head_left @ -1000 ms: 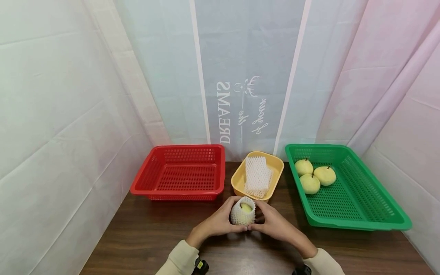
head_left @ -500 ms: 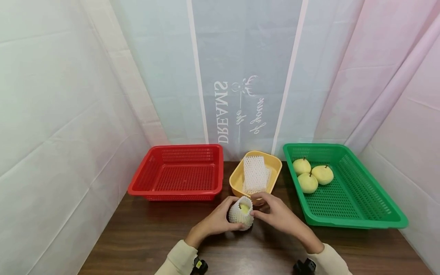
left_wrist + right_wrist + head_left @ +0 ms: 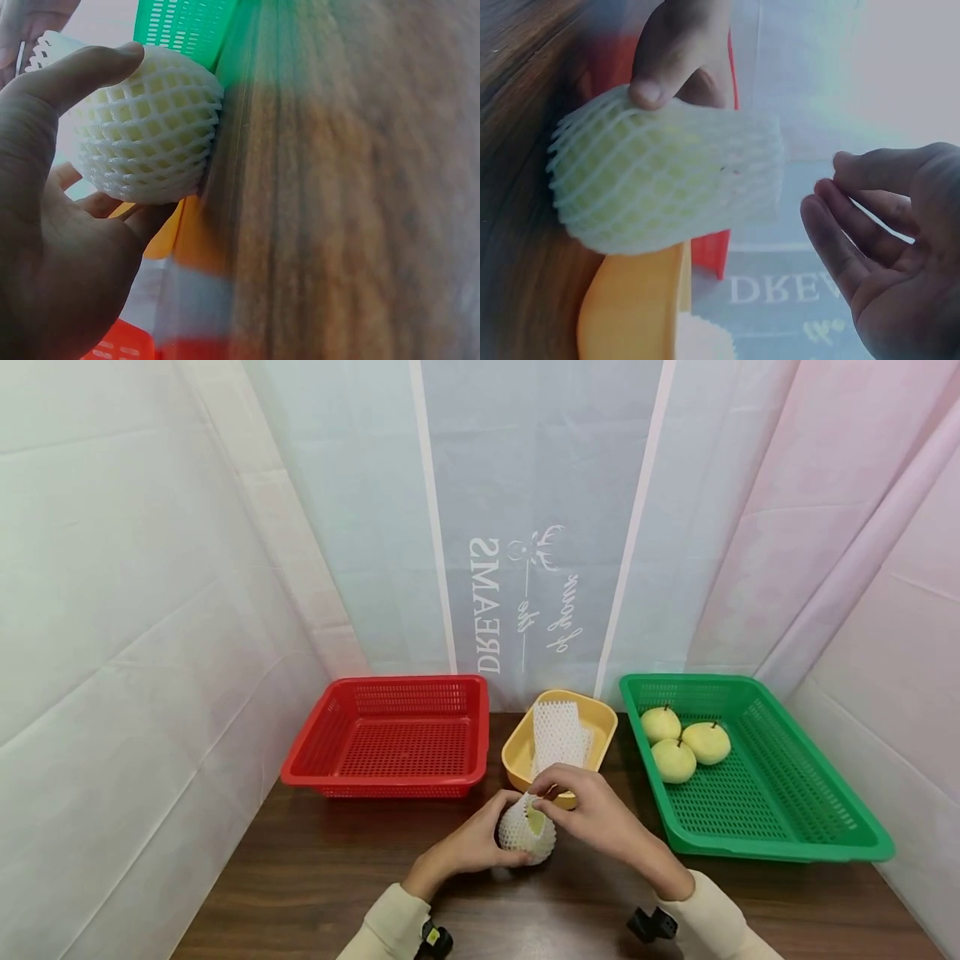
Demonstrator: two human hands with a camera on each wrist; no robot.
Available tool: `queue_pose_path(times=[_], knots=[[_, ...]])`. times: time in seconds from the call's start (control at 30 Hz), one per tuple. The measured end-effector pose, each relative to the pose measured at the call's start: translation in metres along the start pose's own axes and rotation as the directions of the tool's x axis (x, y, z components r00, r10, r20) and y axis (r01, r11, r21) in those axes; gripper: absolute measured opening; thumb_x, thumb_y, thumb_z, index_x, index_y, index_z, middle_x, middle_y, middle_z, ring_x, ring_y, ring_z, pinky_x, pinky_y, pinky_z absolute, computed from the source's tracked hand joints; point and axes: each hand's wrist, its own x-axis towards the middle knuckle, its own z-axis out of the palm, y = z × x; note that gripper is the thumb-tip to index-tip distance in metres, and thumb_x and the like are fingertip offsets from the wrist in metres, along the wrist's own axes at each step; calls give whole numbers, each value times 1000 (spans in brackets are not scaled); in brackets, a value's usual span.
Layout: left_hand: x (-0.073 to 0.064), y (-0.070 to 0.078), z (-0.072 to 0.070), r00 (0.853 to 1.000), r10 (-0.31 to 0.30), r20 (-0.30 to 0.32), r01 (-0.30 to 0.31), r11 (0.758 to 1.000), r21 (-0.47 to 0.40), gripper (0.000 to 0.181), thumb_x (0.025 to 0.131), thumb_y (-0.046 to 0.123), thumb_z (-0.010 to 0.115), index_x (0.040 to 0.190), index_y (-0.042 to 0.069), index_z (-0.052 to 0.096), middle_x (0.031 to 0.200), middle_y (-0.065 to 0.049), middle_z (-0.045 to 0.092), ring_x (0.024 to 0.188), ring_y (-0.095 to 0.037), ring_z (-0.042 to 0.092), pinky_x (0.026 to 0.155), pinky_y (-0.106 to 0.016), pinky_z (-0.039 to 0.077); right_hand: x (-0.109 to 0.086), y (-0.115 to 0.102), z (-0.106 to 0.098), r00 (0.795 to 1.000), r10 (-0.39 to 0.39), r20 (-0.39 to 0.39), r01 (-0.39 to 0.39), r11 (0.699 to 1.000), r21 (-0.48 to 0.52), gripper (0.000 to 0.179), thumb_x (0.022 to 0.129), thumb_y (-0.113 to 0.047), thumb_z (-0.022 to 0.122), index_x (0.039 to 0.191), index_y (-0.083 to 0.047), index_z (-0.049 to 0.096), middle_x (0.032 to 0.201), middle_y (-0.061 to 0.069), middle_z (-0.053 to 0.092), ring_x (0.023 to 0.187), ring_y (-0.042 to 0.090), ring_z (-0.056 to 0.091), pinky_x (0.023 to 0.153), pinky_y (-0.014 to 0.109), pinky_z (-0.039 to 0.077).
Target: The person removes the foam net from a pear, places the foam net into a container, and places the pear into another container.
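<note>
A pale yellow-green pear (image 3: 534, 821) sits upright on the table inside a white foam net sleeve (image 3: 754, 165). My left hand (image 3: 472, 839) holds the sleeved pear from the left, its thumb (image 3: 90, 71) across the net and its fingers behind. Above the sleeve's open end is my right hand (image 3: 588, 802), fingers bent and tips close together. In the right wrist view a small gap separates these fingertips (image 3: 815, 210) from the sleeve's rim, with nothing seen between them.
Behind the hands stands a yellow bin (image 3: 600, 718) with white foam nets (image 3: 557, 735). A red basket (image 3: 480, 752) is at left. At right, a green basket (image 3: 780, 852) carries three pears (image 3: 707, 743). Curtains hang behind the dark wooden table (image 3: 300, 877).
My right hand has left the pear's right side and moved up and left over the sleeve's open end. My left hand keeps its hold.
</note>
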Motion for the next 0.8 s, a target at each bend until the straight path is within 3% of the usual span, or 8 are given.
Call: queue_pose_path(times=[0.17, 0.33, 0.6, 0.8], knots=[[-1, -2, 0, 1000, -8, 11, 9, 1000, -15, 75, 84, 34, 92, 143, 31, 45, 137, 2, 58, 119, -10, 61, 101, -30, 51, 6, -5, 6, 995, -63, 78, 68, 996, -61, 14, 91, 0, 81, 100, -9, 76, 97, 1, 77, 89, 6, 70, 77, 34, 63], [-2, -3, 0, 1000, -12, 16, 13, 1000, -19, 75, 84, 35, 92, 142, 30, 45, 135, 1, 59, 118, -10, 62, 100, -30, 52, 7, -6, 11, 990, -72, 124, 92, 981, -169, 16, 88, 3, 81, 96, -10, 76, 92, -2, 74, 83, 5, 69, 72, 30, 62], [-1, -6, 1, 999, -30, 13, 30, 1000, -4, 77, 83, 36, 93, 142, 28, 44, 133, 0, 59, 117, -9, 62, 101, -30, 52, 7, -7, 13, 994, -44, 104, 71, 958, -277, 20, 84, 2, 83, 87, -13, 71, 85, -5, 70, 78, 6, 65, 70, 23, 57], [-1, -6, 1, 1000, -21, 11, 21, 1000, 4, 77, 83, 37, 92, 142, 28, 43, 134, 0, 59, 118, -9, 61, 101, -30, 52, 7, -5, 15, 992, -44, 117, 83, 933, -351, 20, 81, 0, 85, 84, -13, 70, 84, -4, 70, 80, 10, 68, 72, 26, 58]])
